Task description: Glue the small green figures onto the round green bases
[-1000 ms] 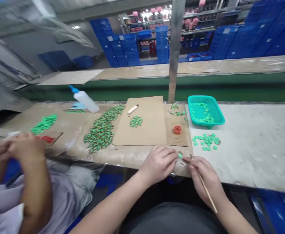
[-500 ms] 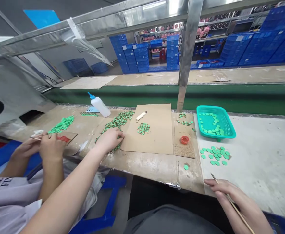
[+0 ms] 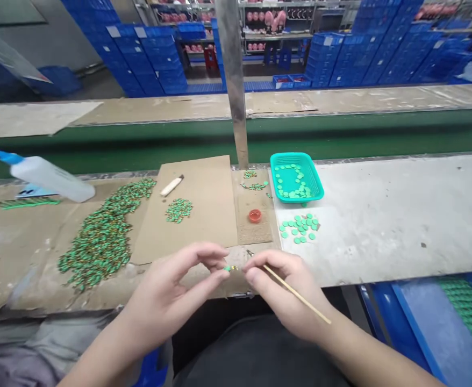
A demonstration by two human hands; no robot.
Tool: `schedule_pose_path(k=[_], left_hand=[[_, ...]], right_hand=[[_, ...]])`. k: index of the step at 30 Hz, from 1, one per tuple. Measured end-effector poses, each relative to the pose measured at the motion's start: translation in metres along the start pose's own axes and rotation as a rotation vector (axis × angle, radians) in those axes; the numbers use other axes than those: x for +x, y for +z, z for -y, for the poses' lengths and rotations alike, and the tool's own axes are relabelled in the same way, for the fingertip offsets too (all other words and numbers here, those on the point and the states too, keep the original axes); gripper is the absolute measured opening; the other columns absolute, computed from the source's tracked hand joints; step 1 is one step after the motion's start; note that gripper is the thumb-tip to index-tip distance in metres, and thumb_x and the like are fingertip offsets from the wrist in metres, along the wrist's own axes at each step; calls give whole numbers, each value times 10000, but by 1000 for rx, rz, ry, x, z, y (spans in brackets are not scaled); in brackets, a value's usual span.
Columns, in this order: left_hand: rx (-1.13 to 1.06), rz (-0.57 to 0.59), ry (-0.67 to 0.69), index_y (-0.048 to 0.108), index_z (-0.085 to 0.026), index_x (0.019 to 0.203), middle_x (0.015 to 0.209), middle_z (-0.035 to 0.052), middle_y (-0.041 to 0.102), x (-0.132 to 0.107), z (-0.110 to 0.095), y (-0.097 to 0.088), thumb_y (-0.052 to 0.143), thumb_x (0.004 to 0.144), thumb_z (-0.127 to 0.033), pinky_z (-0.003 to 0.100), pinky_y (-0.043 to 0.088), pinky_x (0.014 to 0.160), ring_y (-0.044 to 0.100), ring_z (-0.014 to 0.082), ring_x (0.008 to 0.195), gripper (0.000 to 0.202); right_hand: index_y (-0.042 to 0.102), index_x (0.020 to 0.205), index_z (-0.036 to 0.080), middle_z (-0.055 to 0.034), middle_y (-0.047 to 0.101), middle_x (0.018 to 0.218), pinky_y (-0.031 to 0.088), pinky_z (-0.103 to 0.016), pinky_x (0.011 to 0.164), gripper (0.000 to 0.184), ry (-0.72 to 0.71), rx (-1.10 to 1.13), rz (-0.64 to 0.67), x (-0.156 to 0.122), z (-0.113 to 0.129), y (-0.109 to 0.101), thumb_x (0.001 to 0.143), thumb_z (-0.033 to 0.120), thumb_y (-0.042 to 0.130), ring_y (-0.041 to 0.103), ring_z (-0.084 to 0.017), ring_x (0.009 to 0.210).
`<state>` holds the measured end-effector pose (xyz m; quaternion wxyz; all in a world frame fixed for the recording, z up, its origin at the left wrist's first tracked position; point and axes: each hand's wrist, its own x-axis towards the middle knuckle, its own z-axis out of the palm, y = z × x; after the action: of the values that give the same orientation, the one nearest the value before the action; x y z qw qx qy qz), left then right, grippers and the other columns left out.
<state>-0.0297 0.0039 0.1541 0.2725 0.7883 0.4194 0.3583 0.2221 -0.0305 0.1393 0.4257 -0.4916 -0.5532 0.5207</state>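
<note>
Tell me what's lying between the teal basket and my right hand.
Green discs lie loose on the bench between the teal basket and your right hand, head view.

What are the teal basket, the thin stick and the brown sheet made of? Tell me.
Teal basket: likely moulded plastic, glossy mesh walls. Stick in the right hand: looks like bare wood or bamboo, pale, matte. Sheet: brown cardboard, dull, flat.

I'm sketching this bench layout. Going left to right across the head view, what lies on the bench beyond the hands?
white squeeze bottle → large heap of green pieces → small green pile on the cardboard sheet → red cap → teal basket
</note>
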Motion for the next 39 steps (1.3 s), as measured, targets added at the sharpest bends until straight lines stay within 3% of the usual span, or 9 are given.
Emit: schedule_pose_path(k=[7, 13, 16, 24, 27, 31, 34, 36, 39], left_hand=[[84, 27, 213, 803, -321, 1221, 1054, -55, 891, 16, -12, 20, 763, 1137, -236, 156, 675, 865, 866, 110, 890, 126], [-233, -74, -47, 875, -327, 1228, 1016, 15, 898, 8, -8, 45, 890, 1080, -393, 241, 740, 831, 890, 192, 902, 162], [-373, -161, -188, 924, -333, 1041, 925, 35, 882, 8, -8, 59, 933, 1037, -575, 230, 734, 724, 875, 199, 815, 242], [-354, -217, -166, 967, -425, 1052, 924, 14, 879, 5, 0, 77, 926, 1041, -604, 199, 719, 742, 850, 162, 825, 184], [-418, -216, -246, 964, -399, 1034, 951, 12, 885, -3, 10, 81, 946, 1026, -592, 185, 710, 752, 850, 157, 843, 194], [-456, -264, -419, 954, -312, 986, 1004, 53, 904, -12, 29, 87, 993, 953, -638, 225, 736, 779, 869, 198, 877, 331], [-438, -262, -441, 943, -300, 984, 997, 51, 906, -13, 39, 91, 974, 959, -639, 257, 744, 769, 864, 207, 857, 341], [-418, -262, -427, 934, -304, 969, 1002, 39, 906, -12, 42, 92, 964, 970, -592, 272, 748, 795, 862, 206, 872, 290], [-330, -243, -367, 931, -319, 966, 1028, 22, 909, -7, 43, 91, 941, 988, -493, 302, 751, 872, 865, 207, 926, 176]], right_hand=[[776, 821, 228, 20, 683, 719, 494, -264, 621, 171, -9, 46, -25, 4, -3, -7, 976, 293, 744, 615, -138, 648], [792, 827, 238, -2, 763, 782, 592, -290, 726, 179, -180, 27, -117, 3, -12, -13, 999, 205, 754, 724, -173, 746], [795, 843, 240, -10, 785, 803, 613, -291, 727, 174, -187, 55, -153, 1, -14, -12, 1011, 215, 757, 749, -183, 764], [776, 841, 232, 17, 729, 753, 562, -262, 626, 213, -98, 130, -120, -3, -22, -9, 1054, 239, 770, 672, -148, 670], [841, 1043, 243, -29, 872, 930, 699, -312, 760, 105, -195, -23, -139, -4, -33, -17, 1089, 216, 749, 826, -196, 820], [733, 1609, 246, -140, 885, 1487, 735, -512, 1191, 543, -358, -346, -118, -9, -48, -46, 1136, 79, 525, 857, -276, 1392], [702, 1655, 245, -148, 853, 1571, 712, -555, 1253, 507, -270, -399, -108, -15, -51, -64, 1196, 146, 511, 830, -286, 1469], [755, 1525, 246, -126, 910, 1426, 747, -513, 1166, 371, -224, -372, -147, -17, -50, -68, 1223, 206, 543, 884, -273, 1337], [671, 1243, 275, -24, 903, 1057, 728, -325, 791, 140, -197, -252, -227, -17, -50, -63, 1192, 175, 588, 892, -185, 935]])
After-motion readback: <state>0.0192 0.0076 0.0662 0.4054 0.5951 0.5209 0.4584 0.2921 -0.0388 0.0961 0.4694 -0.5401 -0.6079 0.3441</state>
